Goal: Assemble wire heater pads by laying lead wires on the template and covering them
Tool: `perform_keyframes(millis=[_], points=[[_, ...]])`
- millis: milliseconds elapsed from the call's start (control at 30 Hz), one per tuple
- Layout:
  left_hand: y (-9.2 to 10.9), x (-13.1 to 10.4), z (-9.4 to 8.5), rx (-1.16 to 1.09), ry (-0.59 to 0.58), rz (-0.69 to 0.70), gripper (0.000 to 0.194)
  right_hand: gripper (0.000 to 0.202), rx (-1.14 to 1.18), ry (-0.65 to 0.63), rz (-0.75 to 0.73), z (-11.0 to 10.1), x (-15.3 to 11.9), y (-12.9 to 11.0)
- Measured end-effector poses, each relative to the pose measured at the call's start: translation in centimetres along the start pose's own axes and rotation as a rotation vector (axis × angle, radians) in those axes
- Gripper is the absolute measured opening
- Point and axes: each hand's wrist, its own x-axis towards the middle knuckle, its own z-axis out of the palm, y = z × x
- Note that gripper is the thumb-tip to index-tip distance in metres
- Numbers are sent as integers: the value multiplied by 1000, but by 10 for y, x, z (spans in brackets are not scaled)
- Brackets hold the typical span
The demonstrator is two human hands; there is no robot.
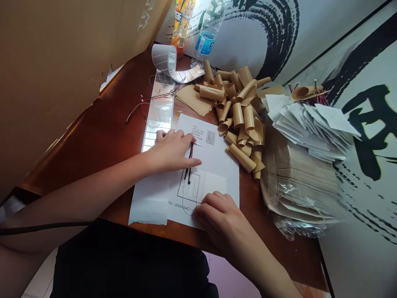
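Observation:
A printed white sheet (228,161) lies on the table, partly over a strip of silvery labels (161,109). Across its outline drawing run a short red-and-black wire pair (190,157) and a thin wire loop (183,198). My left hand (172,151) rests flat with fingers and thumb spread, its index fingertip touching the upper end of the wire pair. At the sheet's lower edge, my right hand (218,213) is closed, thumb and fingers pinched at the thin wire. A pale translucent square (214,184) lies just above the right hand.
Rolled brown paper pieces (238,116) are heaped at the right, beside flat brown sheets (195,99). White slips (313,124) top a plastic-wrapped stack (300,174). Loose wires (142,101) lie left. Two bottles (204,43) stand behind; a cardboard wall (68,62) rises left.

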Motion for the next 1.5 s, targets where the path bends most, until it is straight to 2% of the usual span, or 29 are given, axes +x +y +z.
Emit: perform_keyframes(millis=[133, 333, 433, 500, 533, 567, 633, 667, 733, 867, 1067, 1233, 1500], points=[[2, 0, -1, -7, 10, -13, 60, 25, 37, 17, -5, -1, 5, -3], [1, 2, -2, -97, 32, -22, 49, 17, 146, 120, 18, -5, 19, -3], [1, 2, -8, -157, 113, -1, 48, 14, 175, 103, 62, -10, 27, 1], [2, 0, -15, -218, 155, 73, 38, 15, 180, 80, 94, -12, 31, 4], [2, -1, -19, -269, 106, 140, 30, 15, 180, 74, 107, -14, 33, 6], [3, -2, -23, -333, -6, 215, 24, 15, 180, 75, 119, -15, 35, 8], [4, -5, -30, -421, -330, 319, 24, 16, 191, 76, 140, -16, 38, 13], [4, -6, -31, -434, -449, 325, 25, 17, 203, 70, 148, -16, 39, 15], [4, -7, -32, -423, -557, 294, 28, 18, 228, 50, 161, -17, 41, 18], [3, -6, -29, -399, -538, 264, 19, 15, 265, 47, 174, -16, 44, 20], [4, -5, -28, -337, -477, 285, 19, 16, 263, 101, 171, -12, 45, 23], [3, -6, -31, -282, -411, 298, 18, 15, 174, 171, 147, -9, 43, 28], [6, -9, -26, -254, -501, 293, 17, 15, 111, 197, 150, -5, 46, 29]])
